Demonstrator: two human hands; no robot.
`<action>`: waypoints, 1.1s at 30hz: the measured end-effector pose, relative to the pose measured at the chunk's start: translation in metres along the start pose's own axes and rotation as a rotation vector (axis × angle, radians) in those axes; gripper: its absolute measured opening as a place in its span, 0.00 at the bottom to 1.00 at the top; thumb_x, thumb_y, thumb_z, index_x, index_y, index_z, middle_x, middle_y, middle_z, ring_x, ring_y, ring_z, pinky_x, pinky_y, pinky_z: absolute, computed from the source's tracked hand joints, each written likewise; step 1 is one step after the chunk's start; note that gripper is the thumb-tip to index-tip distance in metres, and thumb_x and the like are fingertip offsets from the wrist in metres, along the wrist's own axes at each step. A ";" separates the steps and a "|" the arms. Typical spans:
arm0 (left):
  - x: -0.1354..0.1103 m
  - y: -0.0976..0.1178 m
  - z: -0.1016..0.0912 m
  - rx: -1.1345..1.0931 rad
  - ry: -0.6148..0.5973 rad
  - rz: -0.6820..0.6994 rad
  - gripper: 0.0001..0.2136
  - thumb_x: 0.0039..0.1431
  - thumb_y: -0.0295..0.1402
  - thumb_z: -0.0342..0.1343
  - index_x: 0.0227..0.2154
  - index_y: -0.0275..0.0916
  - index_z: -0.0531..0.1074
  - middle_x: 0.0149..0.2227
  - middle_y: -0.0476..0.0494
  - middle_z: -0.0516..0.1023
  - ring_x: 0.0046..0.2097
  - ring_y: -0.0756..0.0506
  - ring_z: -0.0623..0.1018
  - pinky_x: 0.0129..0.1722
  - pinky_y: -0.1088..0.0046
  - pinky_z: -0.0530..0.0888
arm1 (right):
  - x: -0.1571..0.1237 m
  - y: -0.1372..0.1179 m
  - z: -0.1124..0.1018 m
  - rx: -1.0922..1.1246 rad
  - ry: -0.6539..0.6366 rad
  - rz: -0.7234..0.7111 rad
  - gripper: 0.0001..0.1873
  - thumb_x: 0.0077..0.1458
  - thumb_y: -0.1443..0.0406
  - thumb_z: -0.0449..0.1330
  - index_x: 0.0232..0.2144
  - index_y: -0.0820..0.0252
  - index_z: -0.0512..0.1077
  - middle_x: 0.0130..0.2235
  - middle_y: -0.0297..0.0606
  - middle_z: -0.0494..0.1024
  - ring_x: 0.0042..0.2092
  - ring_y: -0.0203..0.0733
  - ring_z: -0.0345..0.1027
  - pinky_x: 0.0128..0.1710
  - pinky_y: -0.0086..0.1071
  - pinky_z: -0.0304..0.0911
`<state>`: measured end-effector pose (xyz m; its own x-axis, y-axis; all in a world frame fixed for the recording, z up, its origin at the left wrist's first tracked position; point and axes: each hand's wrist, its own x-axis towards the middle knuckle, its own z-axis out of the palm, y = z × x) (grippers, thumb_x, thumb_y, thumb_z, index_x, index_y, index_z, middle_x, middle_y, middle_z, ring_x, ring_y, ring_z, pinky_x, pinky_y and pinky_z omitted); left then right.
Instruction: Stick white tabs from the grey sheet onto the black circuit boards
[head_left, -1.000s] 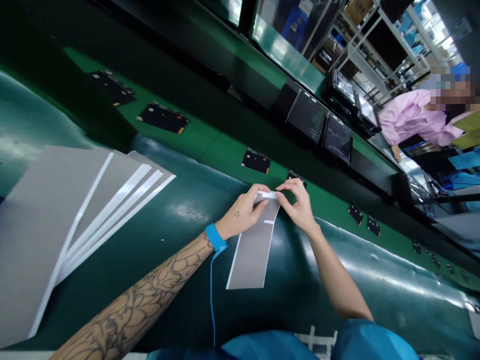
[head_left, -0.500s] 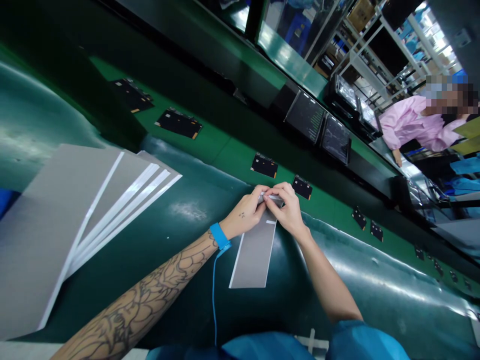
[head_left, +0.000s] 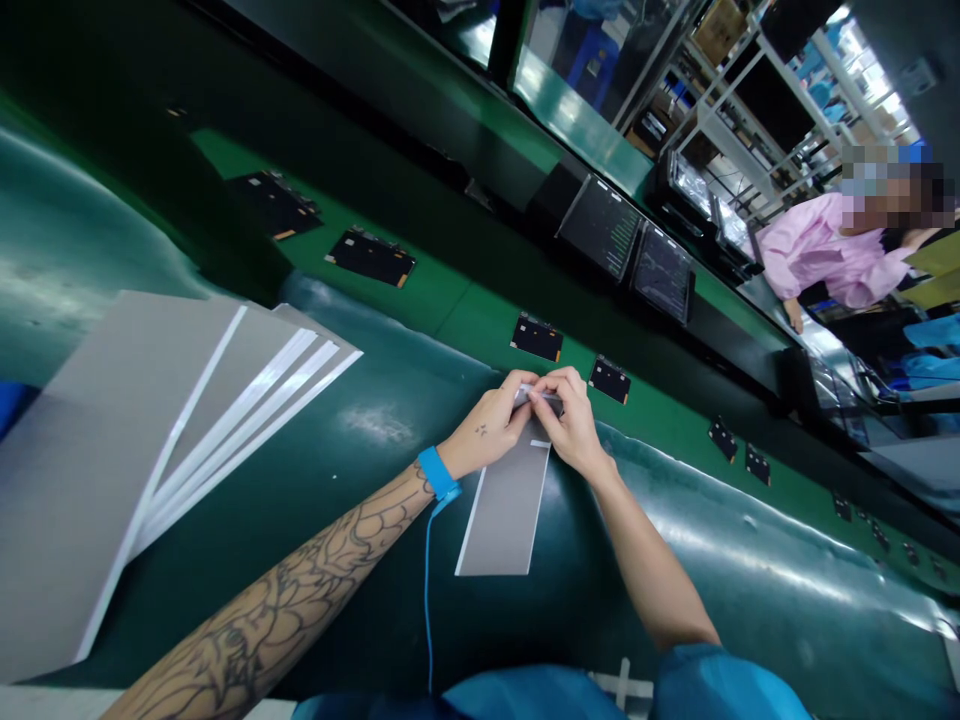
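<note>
A narrow grey sheet [head_left: 504, 510] with white edges lies on the green mat in front of me. My left hand [head_left: 491, 425] is closed at its far end, thumb and fingers pinched together. Against it, my right hand [head_left: 568, 415] is closed in a pinch on the same end, and the two thumbs nearly meet. Part of the sheet's far end appears lifted or folded between the fingers, which hide the detail. A small white strip [head_left: 540, 443] shows on the sheet just below the right hand. Around my left wrist is a blue wristband [head_left: 438, 472] with a cord.
Larger grey sheets [head_left: 97, 420] with white edges lie fanned out at left. Beyond the mat, a green belt [head_left: 457, 310] carries several dark circuit boards [head_left: 371, 257]. Dark panels [head_left: 600, 225] stand on a ledge above it. A person in pink [head_left: 821, 245] is at far right.
The circuit boards on the belt have shifted a little to the right. My hands keep their pinch on the sheet's far end, with hardly any movement.
</note>
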<state>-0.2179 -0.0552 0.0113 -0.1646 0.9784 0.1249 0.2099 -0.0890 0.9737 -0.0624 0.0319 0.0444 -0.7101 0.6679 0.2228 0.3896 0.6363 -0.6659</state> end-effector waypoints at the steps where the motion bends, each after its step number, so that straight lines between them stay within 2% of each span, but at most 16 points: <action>1: 0.000 0.000 0.000 0.003 0.001 -0.003 0.10 0.73 0.31 0.51 0.54 0.39 0.68 0.38 0.44 0.82 0.36 0.42 0.83 0.39 0.69 0.73 | -0.001 -0.001 -0.001 0.004 0.013 0.002 0.07 0.73 0.55 0.58 0.44 0.48 0.74 0.44 0.39 0.75 0.49 0.51 0.71 0.54 0.51 0.65; 4: -0.001 0.001 0.000 0.023 0.006 -0.008 0.10 0.74 0.34 0.52 0.53 0.39 0.68 0.34 0.48 0.79 0.31 0.44 0.79 0.34 0.70 0.69 | -0.001 0.004 -0.008 0.038 0.067 0.023 0.09 0.73 0.54 0.58 0.42 0.49 0.73 0.43 0.39 0.74 0.47 0.49 0.71 0.54 0.50 0.65; 6: -0.001 0.000 -0.001 0.045 0.007 -0.013 0.10 0.74 0.33 0.53 0.54 0.40 0.69 0.33 0.49 0.78 0.29 0.45 0.76 0.33 0.70 0.67 | 0.001 0.018 -0.021 0.075 0.119 0.062 0.11 0.73 0.52 0.57 0.42 0.50 0.72 0.43 0.39 0.74 0.47 0.48 0.71 0.52 0.47 0.67; 11: -0.003 0.001 -0.003 0.069 0.002 -0.030 0.12 0.74 0.33 0.52 0.56 0.40 0.67 0.27 0.53 0.70 0.26 0.46 0.72 0.30 0.70 0.62 | 0.009 0.089 -0.079 0.057 0.203 0.289 0.21 0.69 0.44 0.57 0.43 0.54 0.73 0.45 0.41 0.73 0.44 0.47 0.70 0.44 0.41 0.69; 14: -0.003 -0.001 -0.004 0.079 0.014 -0.029 0.12 0.74 0.33 0.53 0.56 0.40 0.67 0.23 0.57 0.63 0.23 0.46 0.68 0.29 0.70 0.58 | 0.008 0.128 -0.111 -0.025 0.127 0.377 0.27 0.64 0.39 0.60 0.42 0.56 0.75 0.51 0.45 0.72 0.50 0.50 0.70 0.48 0.41 0.70; 17: -0.003 -0.003 -0.003 0.086 0.010 -0.023 0.12 0.74 0.34 0.53 0.56 0.41 0.67 0.21 0.58 0.60 0.22 0.46 0.66 0.27 0.70 0.56 | 0.004 0.150 -0.129 -0.035 -0.026 0.419 0.29 0.61 0.38 0.62 0.40 0.56 0.77 0.54 0.46 0.71 0.58 0.53 0.67 0.55 0.44 0.69; 21: -0.003 -0.004 -0.004 0.103 0.018 -0.026 0.12 0.74 0.35 0.53 0.56 0.40 0.67 0.21 0.58 0.60 0.22 0.46 0.67 0.28 0.70 0.56 | 0.002 0.159 -0.136 -0.038 -0.166 0.414 0.25 0.62 0.41 0.63 0.41 0.56 0.79 0.53 0.45 0.71 0.60 0.52 0.66 0.64 0.46 0.64; 26: -0.003 0.000 -0.006 0.118 0.011 -0.029 0.12 0.74 0.35 0.53 0.56 0.39 0.67 0.21 0.58 0.59 0.23 0.46 0.66 0.28 0.69 0.57 | 0.004 0.161 -0.142 -0.060 -0.211 0.397 0.21 0.64 0.46 0.63 0.41 0.56 0.80 0.53 0.44 0.71 0.59 0.52 0.67 0.69 0.49 0.59; 29: -0.003 0.003 -0.007 0.127 0.014 -0.037 0.12 0.74 0.35 0.53 0.56 0.39 0.67 0.22 0.57 0.59 0.24 0.46 0.66 0.29 0.70 0.57 | 0.002 0.162 -0.145 -0.081 -0.215 0.401 0.20 0.65 0.47 0.62 0.41 0.56 0.80 0.53 0.44 0.71 0.58 0.52 0.68 0.68 0.50 0.62; 33: -0.004 0.004 -0.007 0.130 0.022 -0.047 0.12 0.73 0.34 0.53 0.55 0.40 0.67 0.24 0.56 0.61 0.24 0.46 0.67 0.29 0.70 0.58 | -0.003 0.166 -0.145 -0.069 -0.191 0.424 0.21 0.64 0.46 0.62 0.40 0.57 0.80 0.53 0.46 0.70 0.54 0.52 0.69 0.57 0.49 0.72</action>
<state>-0.2231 -0.0609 0.0161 -0.1984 0.9764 0.0855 0.3241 -0.0170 0.9459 0.0898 0.1916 0.0367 -0.5729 0.7953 -0.1982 0.7018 0.3512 -0.6198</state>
